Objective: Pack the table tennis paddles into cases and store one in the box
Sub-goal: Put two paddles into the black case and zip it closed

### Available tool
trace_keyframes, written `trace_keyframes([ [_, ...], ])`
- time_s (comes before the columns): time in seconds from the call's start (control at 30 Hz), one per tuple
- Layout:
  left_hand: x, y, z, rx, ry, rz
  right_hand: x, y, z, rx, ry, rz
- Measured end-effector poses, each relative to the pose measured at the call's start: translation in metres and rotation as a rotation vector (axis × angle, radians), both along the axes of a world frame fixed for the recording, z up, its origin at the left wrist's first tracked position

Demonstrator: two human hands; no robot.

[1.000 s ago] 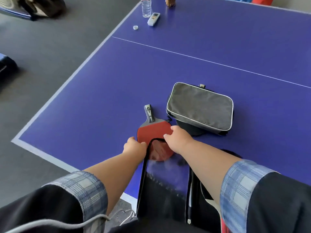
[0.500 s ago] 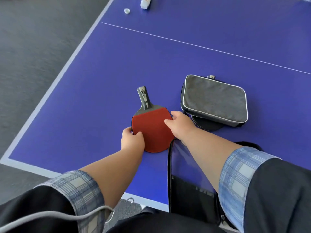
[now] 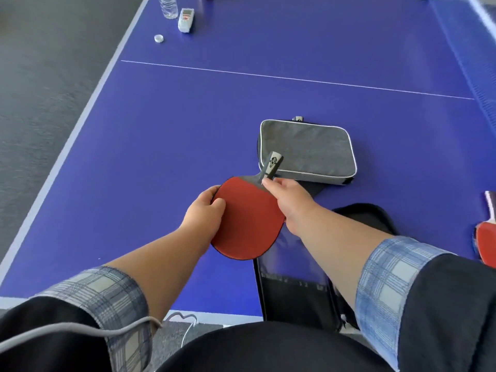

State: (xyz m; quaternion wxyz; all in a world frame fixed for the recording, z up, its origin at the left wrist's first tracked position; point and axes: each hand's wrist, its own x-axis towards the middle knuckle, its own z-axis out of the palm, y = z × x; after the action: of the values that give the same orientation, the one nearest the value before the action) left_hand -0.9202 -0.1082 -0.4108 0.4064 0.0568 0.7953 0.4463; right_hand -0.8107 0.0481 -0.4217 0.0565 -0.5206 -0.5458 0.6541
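Note:
A red paddle (image 3: 248, 221) with a grey handle is lifted above the blue table (image 3: 161, 146). My left hand (image 3: 205, 213) grips its left edge, thumb on the red face. My right hand (image 3: 288, 200) holds its right edge near the neck, fingers curled by the handle. Under my right arm an open black case (image 3: 292, 288) with a clear inner pocket lies at the table's near edge. A shut grey case (image 3: 306, 150) with white piping lies just beyond the paddle, with a dark paddle blade partly showing under it. Another red paddle (image 3: 487, 240) peeks in at the right edge.
At the far left of the table stand a water bottle (image 3: 167, 6), a white remote-like device (image 3: 185, 20) and a bottle cap (image 3: 159, 38). The net (image 3: 472, 57) runs along the right side. Grey carpet lies left of the table.
The paddle came out of the open black case onto the table and is now raised and turned, its handle pointing up right. Both hands stayed on it.

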Motion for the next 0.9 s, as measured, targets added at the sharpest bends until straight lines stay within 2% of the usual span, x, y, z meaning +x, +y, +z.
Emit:
trace_keyframes([
  [0.2,0.056,0.044,0.01,0.045,-0.008,-0.284,0.095,0.044,0.009,-0.027,0.042,-0.333],
  [0.33,0.103,0.075,0.008,0.091,0.006,-0.413,0.165,0.058,0.002,0.037,-0.026,-0.46],
  [0.43,0.139,0.091,-0.002,0.074,0.01,-0.396,0.215,0.063,0.0,0.007,-0.066,-0.599],
  [0.5,0.163,0.095,-0.009,0.053,-0.051,-0.348,0.246,0.064,0.001,-0.045,-0.042,-0.727],
  [0.57,0.186,0.098,-0.014,0.034,-0.145,-0.264,0.268,0.066,0.001,-0.125,0.1,-0.898],
  [0.63,0.203,0.103,-0.021,0.026,-0.163,-0.211,0.285,0.067,0.0,-0.18,0.217,-1.022],
  [0.73,0.219,0.113,-0.03,0.005,-0.015,-0.192,0.309,0.06,-0.004,-0.245,0.262,-0.98],
  [0.83,0.221,0.131,-0.036,-0.05,0.172,-0.184,0.335,0.052,-0.018,-0.232,0.173,-0.828],
  [0.9,0.22,0.143,-0.04,-0.05,0.187,-0.161,0.347,0.045,-0.026,-0.196,0.094,-0.691],
])
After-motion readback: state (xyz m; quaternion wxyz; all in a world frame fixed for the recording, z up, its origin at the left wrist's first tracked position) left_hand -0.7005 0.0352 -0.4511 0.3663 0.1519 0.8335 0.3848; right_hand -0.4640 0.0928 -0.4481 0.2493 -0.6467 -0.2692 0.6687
